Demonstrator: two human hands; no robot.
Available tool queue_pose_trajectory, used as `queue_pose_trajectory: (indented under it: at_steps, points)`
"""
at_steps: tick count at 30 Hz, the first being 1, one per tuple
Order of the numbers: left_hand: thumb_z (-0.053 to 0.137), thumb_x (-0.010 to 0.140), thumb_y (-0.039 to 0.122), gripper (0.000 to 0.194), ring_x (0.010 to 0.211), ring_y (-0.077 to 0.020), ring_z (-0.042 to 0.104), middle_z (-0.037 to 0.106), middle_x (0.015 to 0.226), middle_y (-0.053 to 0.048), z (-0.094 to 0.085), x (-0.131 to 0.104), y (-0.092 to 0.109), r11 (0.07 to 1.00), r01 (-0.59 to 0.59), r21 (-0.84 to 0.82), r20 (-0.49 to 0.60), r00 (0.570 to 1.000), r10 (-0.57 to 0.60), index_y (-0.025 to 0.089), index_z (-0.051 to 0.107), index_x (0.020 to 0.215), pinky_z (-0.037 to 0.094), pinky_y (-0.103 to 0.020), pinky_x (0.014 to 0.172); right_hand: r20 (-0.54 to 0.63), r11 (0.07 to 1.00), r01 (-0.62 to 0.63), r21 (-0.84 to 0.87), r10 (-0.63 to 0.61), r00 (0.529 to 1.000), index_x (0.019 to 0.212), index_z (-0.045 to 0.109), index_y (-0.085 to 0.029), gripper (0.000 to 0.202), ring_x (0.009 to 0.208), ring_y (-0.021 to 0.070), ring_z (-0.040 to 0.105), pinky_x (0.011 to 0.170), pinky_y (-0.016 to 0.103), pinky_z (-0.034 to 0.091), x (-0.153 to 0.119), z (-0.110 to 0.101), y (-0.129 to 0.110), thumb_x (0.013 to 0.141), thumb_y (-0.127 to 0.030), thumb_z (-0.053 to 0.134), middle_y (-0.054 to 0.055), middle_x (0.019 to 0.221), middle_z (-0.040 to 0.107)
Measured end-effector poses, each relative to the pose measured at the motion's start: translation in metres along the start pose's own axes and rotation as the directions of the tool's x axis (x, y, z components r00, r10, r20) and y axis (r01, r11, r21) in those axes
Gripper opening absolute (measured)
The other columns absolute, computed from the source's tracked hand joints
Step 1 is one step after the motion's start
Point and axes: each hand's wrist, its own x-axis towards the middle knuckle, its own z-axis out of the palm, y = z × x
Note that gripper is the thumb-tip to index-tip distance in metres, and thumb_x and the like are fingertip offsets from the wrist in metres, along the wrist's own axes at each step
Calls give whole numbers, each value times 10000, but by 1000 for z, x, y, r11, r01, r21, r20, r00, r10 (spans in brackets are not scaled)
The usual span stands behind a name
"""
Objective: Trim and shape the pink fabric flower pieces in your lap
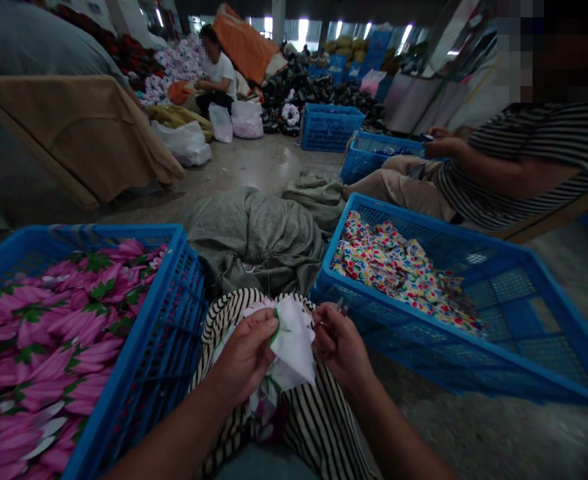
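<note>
My left hand (249, 353) pinches a white cloth piece (294, 350) with a green edge, held above my lap. Just right of the cloth is my right hand (339, 340), its fingers drawn together; a small thin item shows at the fingertips, too small to name. More white and pink fabric (264, 407) lies on the striped cloth (319, 427) over my legs. To the left, a blue crate (174, 267) holds many pink petal-shaped pieces (79, 320) with green parts.
At the right, a blue crate (424, 300) holds colourful patterned fabric pieces (394, 260). Grey-green sacks (259, 233) lie ahead. A person in a striped shirt (524, 153) sits at the right; another person (221, 73) sits farther back. A brown-covered chair (79, 133) stands at the left.
</note>
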Motion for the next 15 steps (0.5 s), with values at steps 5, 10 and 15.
queue_pose_trajectory:
  at_steps: [5,10,15]
  points:
    - [636,661,204,113,578,-143,602,653,642,-13,-7,1,9,999,-20,-43,31,999,21,158,618,762,473,-228,573,198,911,-406,76,385,901,706,546,-180,281,285,39,146,312,159,140,0,-4,4,729,-458,575,-112,320,335]
    - [613,668,194,117,562,-144,601,650,629,-20,-12,5,11,999,-36,20,50,998,35,138,617,770,474,-226,565,240,941,-312,132,275,931,659,500,-187,246,279,22,139,304,144,150,-11,7,-1,650,-337,694,-124,321,343]
    - [564,727,184,46,533,-111,583,656,669,-18,-13,2,7,999,-23,49,50,999,21,145,584,713,463,-192,548,175,976,-187,111,166,970,631,503,-169,255,290,11,157,295,143,179,-10,13,0,636,-310,715,-110,366,388]
